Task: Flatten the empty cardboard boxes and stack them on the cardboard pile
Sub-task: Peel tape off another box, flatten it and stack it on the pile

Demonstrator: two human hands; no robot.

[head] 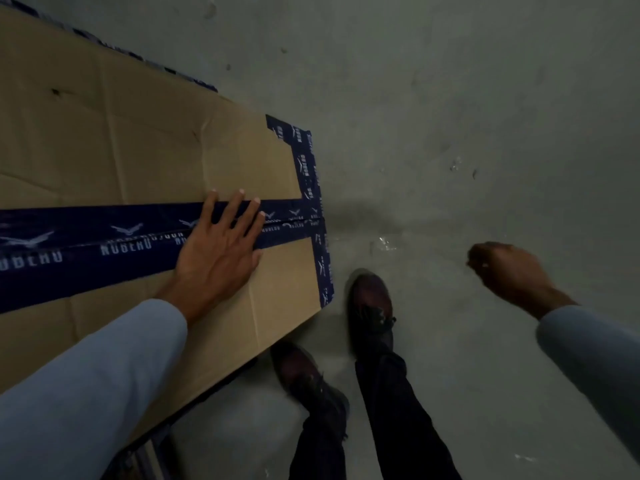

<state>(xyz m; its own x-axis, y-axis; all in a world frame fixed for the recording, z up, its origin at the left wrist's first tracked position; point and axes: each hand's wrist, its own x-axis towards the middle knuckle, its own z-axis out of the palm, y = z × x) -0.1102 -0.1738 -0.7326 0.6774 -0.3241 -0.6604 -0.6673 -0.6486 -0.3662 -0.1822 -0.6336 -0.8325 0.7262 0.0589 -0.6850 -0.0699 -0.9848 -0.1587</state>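
Left sleeve (86, 393) is filling the lower left corner, closest to the lens. Past it, the left hand (221, 244) is lying flat on the cardboard box (121, 140), fingers spread wide, palm pressing down, gripping nothing. The box is lying under that hand and spreading away to its left, broad face up, running out of view at the left edge. As far as it shows, its long axis is running left to right, with the right end facing the floor (450, 133).

One box counted. Two strips of blue tape: the long strip (104, 237) is running along the centre seam under the fingers, and the end strip (311, 188) is crossing it along the right edge.

Two dark shoes (370, 306) are standing on the grey floor just right of the box corner. The right hand (505, 268) is hanging over the floor, well apart from the box, fingers curled in, nothing seen in it.
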